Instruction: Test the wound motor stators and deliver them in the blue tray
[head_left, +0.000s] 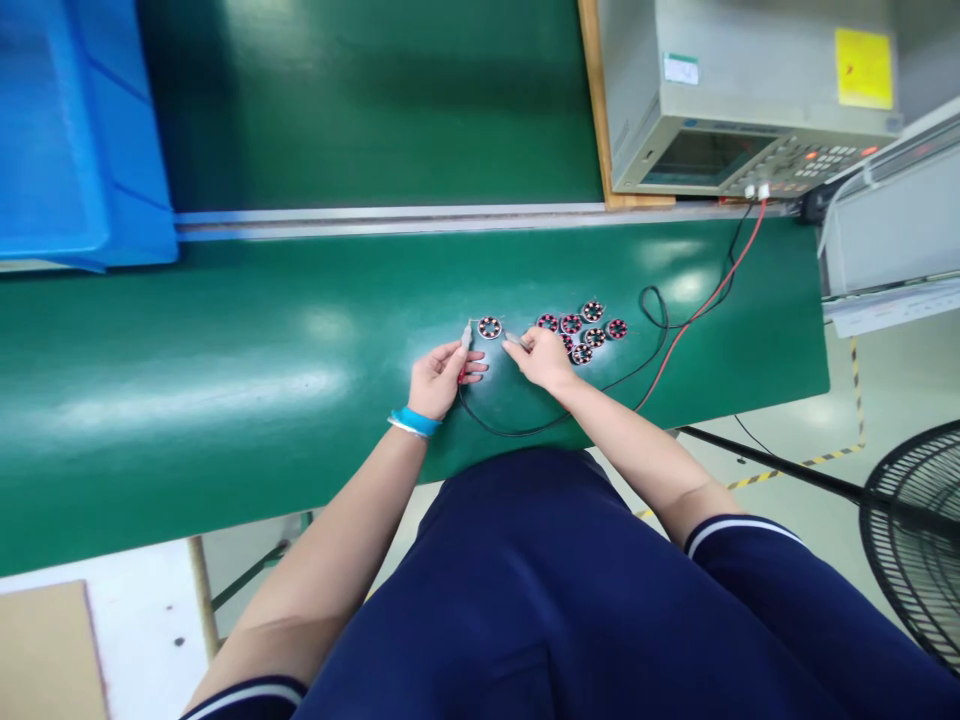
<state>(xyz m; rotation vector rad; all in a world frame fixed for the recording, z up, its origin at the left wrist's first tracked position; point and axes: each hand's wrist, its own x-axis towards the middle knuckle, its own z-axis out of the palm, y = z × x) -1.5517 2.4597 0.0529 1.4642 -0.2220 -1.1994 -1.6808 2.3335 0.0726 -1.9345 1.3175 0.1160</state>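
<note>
A small round wound coil part lies on the green bench mat between my hands. My left hand, with a blue wristband, is closed on a thin probe clip whose tip reaches the part's left side. My right hand is closed on a second probe clip whose tip points at the part's right side. A black lead runs from the left probe and a red lead runs toward the right. Just right of my right hand lies a cluster of several similar coil parts.
A beige test instrument with a screen and keypad stands at the back right, both leads plugged into it. A blue plastic bin sits at the back left. Beyond a metal rail lies a green conveyor belt. A floor fan stands at the right.
</note>
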